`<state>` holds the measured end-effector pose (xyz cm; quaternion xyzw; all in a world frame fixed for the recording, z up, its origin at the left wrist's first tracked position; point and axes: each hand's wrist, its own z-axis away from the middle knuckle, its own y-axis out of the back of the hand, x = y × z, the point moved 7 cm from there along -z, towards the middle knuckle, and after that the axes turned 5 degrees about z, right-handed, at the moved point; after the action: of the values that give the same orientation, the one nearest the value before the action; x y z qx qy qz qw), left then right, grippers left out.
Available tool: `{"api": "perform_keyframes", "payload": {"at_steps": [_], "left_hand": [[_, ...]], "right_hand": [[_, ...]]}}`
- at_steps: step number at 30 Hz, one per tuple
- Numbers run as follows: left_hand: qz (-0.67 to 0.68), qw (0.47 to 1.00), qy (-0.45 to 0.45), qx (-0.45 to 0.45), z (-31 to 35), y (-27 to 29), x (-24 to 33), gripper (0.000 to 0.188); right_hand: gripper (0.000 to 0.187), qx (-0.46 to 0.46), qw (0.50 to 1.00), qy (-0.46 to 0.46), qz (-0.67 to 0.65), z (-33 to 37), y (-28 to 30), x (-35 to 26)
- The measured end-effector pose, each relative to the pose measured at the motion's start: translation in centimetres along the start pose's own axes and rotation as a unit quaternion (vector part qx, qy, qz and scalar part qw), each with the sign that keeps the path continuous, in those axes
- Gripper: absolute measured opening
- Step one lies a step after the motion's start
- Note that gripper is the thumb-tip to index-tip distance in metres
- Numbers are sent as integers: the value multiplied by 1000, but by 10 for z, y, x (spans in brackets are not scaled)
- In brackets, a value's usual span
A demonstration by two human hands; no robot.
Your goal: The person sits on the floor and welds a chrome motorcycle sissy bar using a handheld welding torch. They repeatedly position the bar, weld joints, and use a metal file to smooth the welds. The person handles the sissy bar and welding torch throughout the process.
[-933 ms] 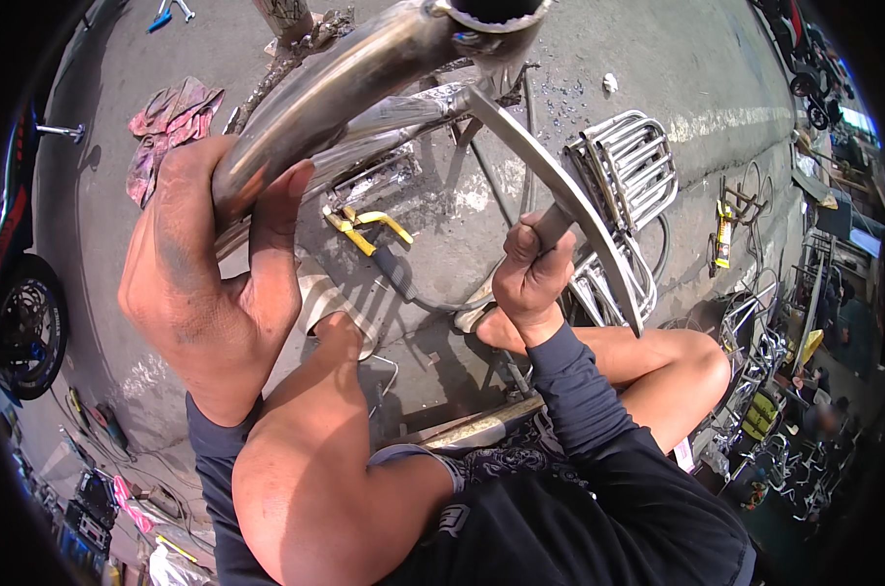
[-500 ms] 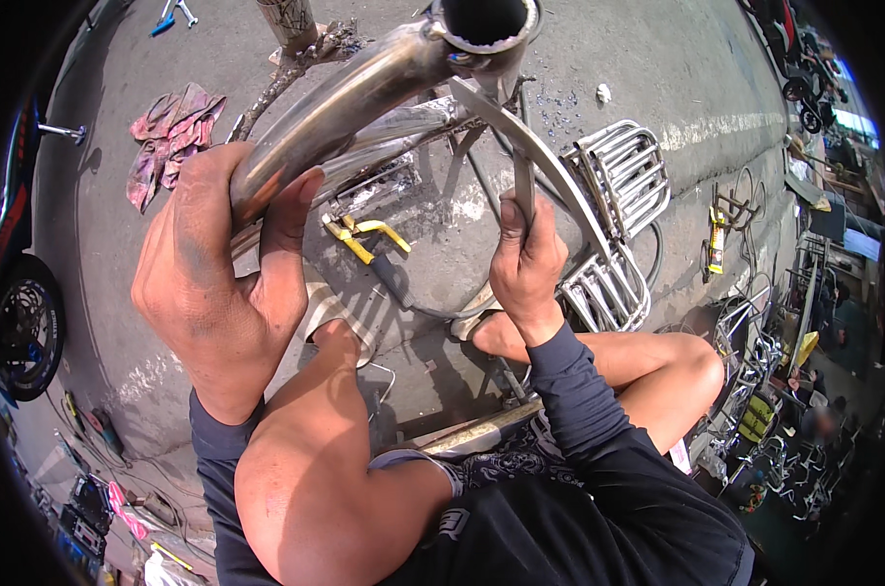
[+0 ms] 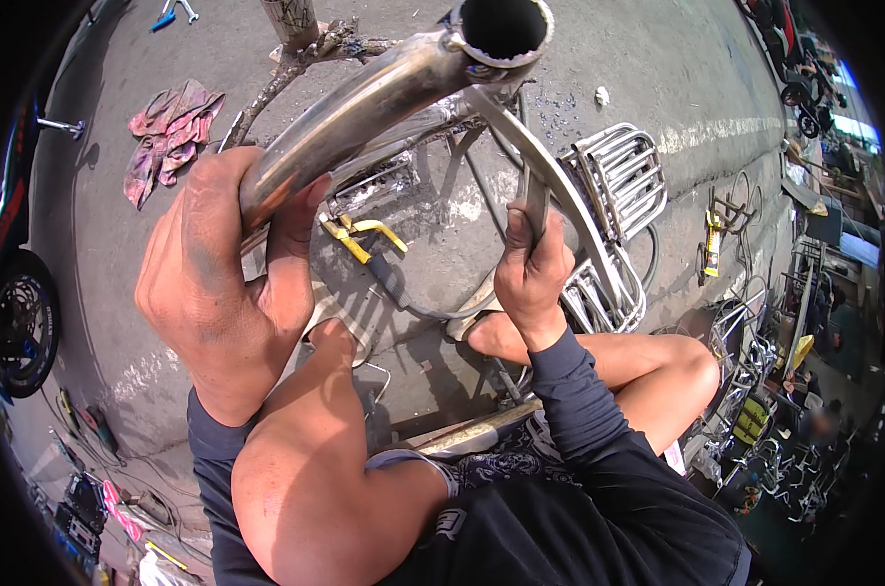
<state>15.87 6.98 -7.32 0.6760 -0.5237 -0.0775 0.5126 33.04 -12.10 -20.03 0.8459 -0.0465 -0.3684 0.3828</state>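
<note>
My left hand (image 3: pixel 213 278) is wrapped round the lower part of a thick, curved bare-metal tube (image 3: pixel 364 107). At its upper end the tube joins a short, wide pipe (image 3: pixel 506 31) whose rough-rimmed mouth faces up. My right hand (image 3: pixel 535 278) pinches a narrow flat metal strip (image 3: pixel 537 198) between thumb and fingers. Close by the strip runs a longer curved flat metal bar (image 3: pixel 571 186), reaching from under the pipe joint down past my right hand; whether the two are one piece I cannot tell. More bare tubes show behind the thick one.
On the concrete lie a stained pink cloth (image 3: pixel 174 137), a yellow-and-black clamp-like tool (image 3: pixel 379 259) with a cable, and silver tubular racks (image 3: pixel 623 186). A rough branching metal stand (image 3: pixel 310 59) is at the far side. Metal parts (image 3: pixel 784 439) crowd the right; a wheel (image 3: pixel 24 322) stands left.
The tube's open end has shifted slightly right and nearer. My right hand and the strip in it have come slightly nearer; my left hand keeps its grip.
</note>
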Motion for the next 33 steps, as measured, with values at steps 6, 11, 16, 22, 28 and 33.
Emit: {"api": "perform_keyframes", "payload": {"at_steps": [6,11,16,22,28,33], "left_hand": [[0,998,-62,21,1,1,7,35],[35,999,3,27,6,-3,-1,34],[12,998,-62,28,3,1,2,39],[76,993,-48,75,4,4,7,40],[19,996,-57,62,-1,1,8,41],[33,996,-64,57,5,3,0,42]], "right_hand": [[14,-44,999,-11,-1,-5,-15,7],[15,-18,1000,-2,-23,5,-14,6],[15,20,1000,16,-18,9,-8,7],[14,-28,999,-20,-16,13,-10,9],[13,-67,997,-4,30,7,-18,10],[11,24,998,50,-13,8,-1,-2]]}}
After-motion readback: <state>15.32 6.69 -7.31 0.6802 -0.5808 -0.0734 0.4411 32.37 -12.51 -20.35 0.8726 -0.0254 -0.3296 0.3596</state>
